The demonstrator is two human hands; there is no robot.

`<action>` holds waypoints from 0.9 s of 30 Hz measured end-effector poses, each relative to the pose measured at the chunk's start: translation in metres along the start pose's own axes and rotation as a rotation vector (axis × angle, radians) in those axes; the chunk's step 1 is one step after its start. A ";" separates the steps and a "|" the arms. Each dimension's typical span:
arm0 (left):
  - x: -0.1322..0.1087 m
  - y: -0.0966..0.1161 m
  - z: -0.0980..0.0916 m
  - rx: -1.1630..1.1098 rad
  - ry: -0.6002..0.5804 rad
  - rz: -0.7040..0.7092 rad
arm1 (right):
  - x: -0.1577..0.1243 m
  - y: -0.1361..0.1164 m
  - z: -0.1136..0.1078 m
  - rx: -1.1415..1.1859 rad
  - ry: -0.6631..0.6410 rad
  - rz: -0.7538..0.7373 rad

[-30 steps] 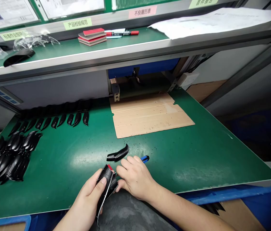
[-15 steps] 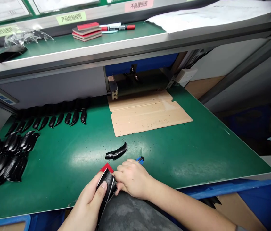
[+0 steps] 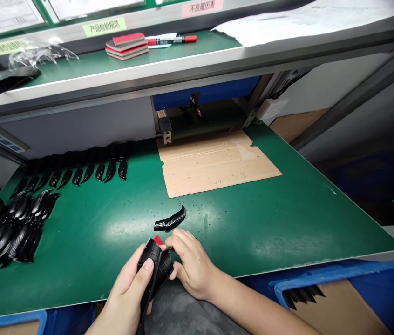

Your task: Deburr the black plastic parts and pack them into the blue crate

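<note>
The left hand (image 3: 125,288) grips a black ribbed curved plastic part (image 3: 155,263), thumb pressed on its face, while the right hand (image 3: 192,263) pinches its small red tab (image 3: 158,240). A glossy black curved part (image 3: 170,220) lies just ahead of the hands on the green bench (image 3: 270,223).

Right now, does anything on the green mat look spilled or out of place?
Yes: black specks litter the green mat below the cardboard sheet, like debris, and one curved ribbed black part lies apart from the rows.
</note>
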State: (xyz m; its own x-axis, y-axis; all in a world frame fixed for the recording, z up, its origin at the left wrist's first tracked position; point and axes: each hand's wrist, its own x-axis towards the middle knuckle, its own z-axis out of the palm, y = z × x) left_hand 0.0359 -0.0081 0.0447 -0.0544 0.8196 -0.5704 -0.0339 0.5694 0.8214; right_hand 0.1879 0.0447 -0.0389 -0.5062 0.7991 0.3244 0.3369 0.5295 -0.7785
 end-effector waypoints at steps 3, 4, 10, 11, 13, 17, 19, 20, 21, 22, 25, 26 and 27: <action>0.000 -0.003 -0.001 0.012 0.010 0.027 | 0.001 0.000 0.001 -0.023 -0.024 -0.014; 0.000 -0.004 -0.002 0.012 0.013 0.036 | 0.001 0.000 0.000 -0.025 -0.041 -0.025; 0.001 -0.010 -0.002 0.007 0.019 0.019 | 0.006 0.007 -0.013 0.208 -0.311 -0.106; 0.001 -0.010 -0.002 0.013 0.018 0.019 | 0.006 0.007 -0.015 0.213 -0.299 -0.095; 0.002 -0.010 -0.003 0.032 0.026 0.031 | 0.005 0.006 -0.016 0.115 -0.215 -0.058; 0.001 -0.014 -0.006 0.083 0.091 0.056 | 0.006 0.004 -0.019 -0.300 -0.124 -0.080; 0.000 -0.017 -0.007 0.116 0.132 0.051 | 0.007 0.004 -0.022 -0.457 -0.131 -0.148; 0.000 -0.019 -0.008 0.136 0.146 0.048 | 0.008 0.004 -0.024 -0.508 -0.135 -0.185; -0.001 -0.021 -0.008 0.157 0.154 0.045 | 0.009 0.005 -0.025 -0.543 -0.140 -0.219; -0.001 -0.023 -0.008 0.177 0.156 0.045 | 0.010 0.005 -0.026 -0.564 -0.144 -0.249; -0.002 -0.025 -0.009 0.232 0.151 0.053 | 0.010 0.006 -0.027 -0.593 -0.170 -0.292; -0.001 -0.025 -0.009 0.250 0.146 0.062 | 0.010 0.006 -0.026 -0.596 -0.186 -0.292; -0.001 -0.025 -0.009 0.268 0.138 0.076 | 0.009 0.007 -0.026 -0.593 -0.205 -0.290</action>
State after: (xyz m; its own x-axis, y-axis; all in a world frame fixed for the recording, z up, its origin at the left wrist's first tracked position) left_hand 0.0283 -0.0237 0.0252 -0.1828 0.8546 -0.4861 0.2392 0.5182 0.8211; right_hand 0.2057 0.0629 -0.0273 -0.7618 0.5628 0.3208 0.5133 0.8265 -0.2311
